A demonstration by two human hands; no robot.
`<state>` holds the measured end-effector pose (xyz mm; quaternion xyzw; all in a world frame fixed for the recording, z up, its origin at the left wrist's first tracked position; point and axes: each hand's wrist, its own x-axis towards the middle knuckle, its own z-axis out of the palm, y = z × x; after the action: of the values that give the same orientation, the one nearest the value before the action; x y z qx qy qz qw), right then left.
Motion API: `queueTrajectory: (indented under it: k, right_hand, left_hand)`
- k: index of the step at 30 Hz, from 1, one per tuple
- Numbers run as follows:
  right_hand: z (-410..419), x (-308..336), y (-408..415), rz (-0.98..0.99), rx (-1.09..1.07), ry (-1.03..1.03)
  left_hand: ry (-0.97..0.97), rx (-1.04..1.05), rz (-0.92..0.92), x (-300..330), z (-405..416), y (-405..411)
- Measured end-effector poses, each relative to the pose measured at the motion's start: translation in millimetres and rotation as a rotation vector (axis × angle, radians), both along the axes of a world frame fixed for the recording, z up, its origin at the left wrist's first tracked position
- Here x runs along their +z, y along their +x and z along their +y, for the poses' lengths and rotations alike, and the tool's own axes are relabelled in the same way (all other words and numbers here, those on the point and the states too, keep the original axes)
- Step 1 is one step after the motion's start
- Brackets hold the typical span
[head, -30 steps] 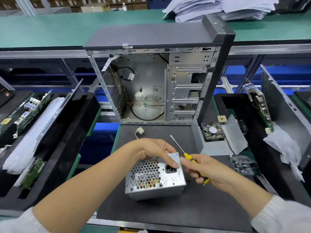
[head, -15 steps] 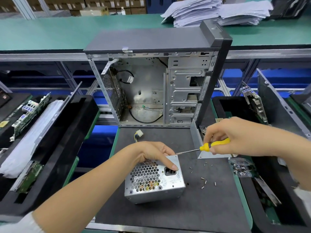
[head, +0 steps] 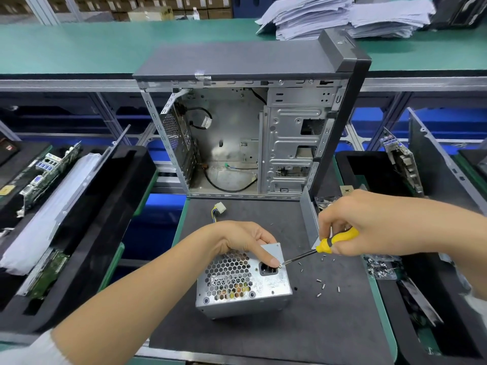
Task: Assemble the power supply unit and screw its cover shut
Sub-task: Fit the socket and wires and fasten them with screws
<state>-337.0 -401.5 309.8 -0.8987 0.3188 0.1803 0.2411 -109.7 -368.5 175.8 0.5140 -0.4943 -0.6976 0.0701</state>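
The power supply unit (head: 243, 281) sits on the dark mat (head: 263, 335) of the table, just in front of the open computer case (head: 247, 133), its honeycomb grille and black power socket facing up toward the camera.

The left hand (head: 238, 239) lies over the unit's far top edge, fingers curled down round it, with the forefinger tip pressed on the face right beside the socket. This grip holds the unit.

To the right of the unit, the right hand (head: 350, 227) wraps its fingers closed round the yellow handle of a screwdriver (head: 320, 247). The thin shaft slants down and left, and its tip meets a small screw (head: 281, 265) at the unit's face, just by the left forefinger.

Loose screws (head: 320, 285) lie scattered on the mat just right of the unit. A white connector on coloured wires (head: 219, 208) lies on the mat behind the unit, between it and the case. A grey metal cover piece (head: 307, 214) stands at the unit's far right, partly hidden by the right hand. A clear bag of small parts (head: 379, 267) lies further right of the unit, off the mat.

Black trays (head: 87, 233) holding circuit boards stand well to the left of the unit, and stacked papers (head: 342, 15) lie on the green shelf behind the case.
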Motion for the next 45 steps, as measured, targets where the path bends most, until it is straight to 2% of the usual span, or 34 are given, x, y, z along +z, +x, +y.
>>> queueTrajectory:
  k: [16, 23, 28, 33, 38, 45]
  right_hand:
    - [3.6, -3.3, 8.0, 0.068, 0.031, -0.042]
    - [19.8, 5.6, 31.9, 0.249, 0.239, -0.371]
    - [34.7, 12.7, 53.7, 0.327, 0.287, -0.531]
    - [42.1, 15.2, 68.7, 0.345, 0.356, -0.553]
    - [45.4, 19.4, 69.3, 0.396, 0.419, -0.447]
    - [37.7, 15.1, 61.5, 0.353, 0.454, -0.544]
  left_hand:
    - [0.025, -0.004, 0.023, 0.3, -2.0, 0.1]
    - [0.021, -0.001, 0.006, -2.0, -2.1, -0.4]
    - [0.012, -0.002, -0.008, -5.9, -2.1, 0.3]
    - [-0.041, 0.026, -0.063, -12.3, -1.5, 1.4]
    - [-0.046, -0.025, -0.050, -15.1, -4.9, 2.3]
    - [-0.025, -0.057, -0.010, -13.6, -6.0, 4.4]
